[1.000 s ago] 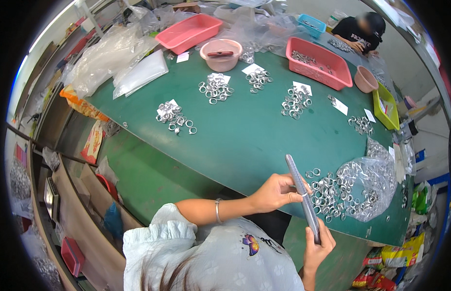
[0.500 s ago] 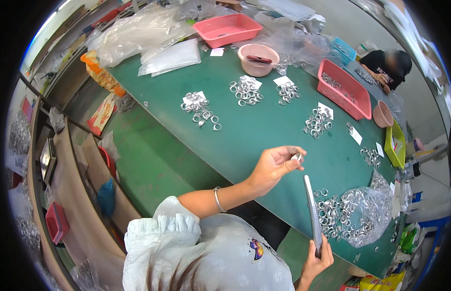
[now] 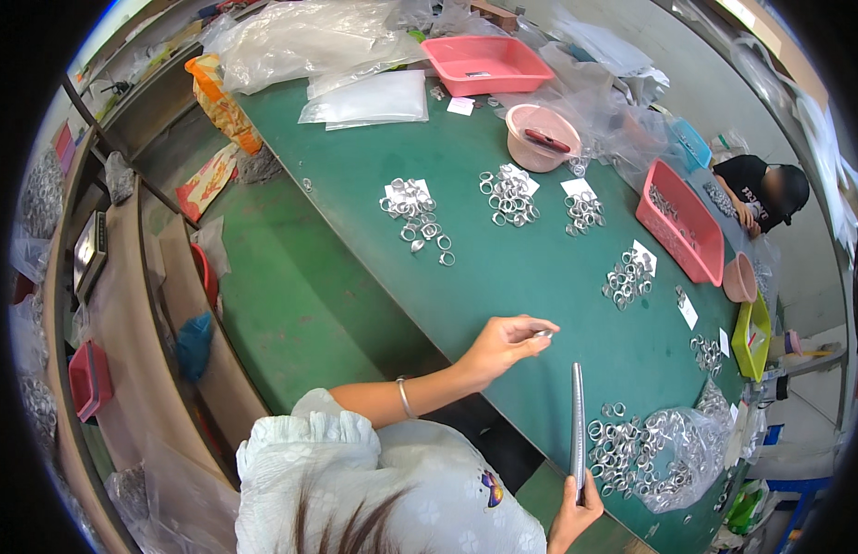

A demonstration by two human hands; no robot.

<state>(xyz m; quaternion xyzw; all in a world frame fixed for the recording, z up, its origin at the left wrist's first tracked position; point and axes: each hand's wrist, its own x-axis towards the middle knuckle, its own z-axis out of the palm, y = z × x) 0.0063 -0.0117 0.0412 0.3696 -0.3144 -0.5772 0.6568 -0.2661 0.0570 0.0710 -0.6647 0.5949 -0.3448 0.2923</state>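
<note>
My left hand (image 3: 499, 351) is over the green table (image 3: 503, 286), a silver ring (image 3: 543, 333) pinched between its thumb and fingertips. A tapered metal ring mandrel (image 3: 578, 415) stands nearly upright in my right hand (image 3: 577, 512), its narrow end pointing away from me. The ring is off the mandrel, a short gap to the left of its tip. Just right of the mandrel lies a heap of loose silver rings (image 3: 618, 457), partly spilling from a clear plastic bag (image 3: 674, 499).
Several smaller ring piles (image 3: 512, 198) with white paper slips lie farther back. Pink trays (image 3: 489, 69), a round pink tub (image 3: 526, 152) and a yellow-green basket (image 3: 750, 340) stand along the far and right sides. A person (image 3: 757, 189) sits at the far right. Clear plastic sheets (image 3: 374, 102) lie back left.
My left hand has drawn back left and lower with the ring. The mandrel has turned more upright and moved slightly left with my right hand. The whole view has shifted somewhat.
</note>
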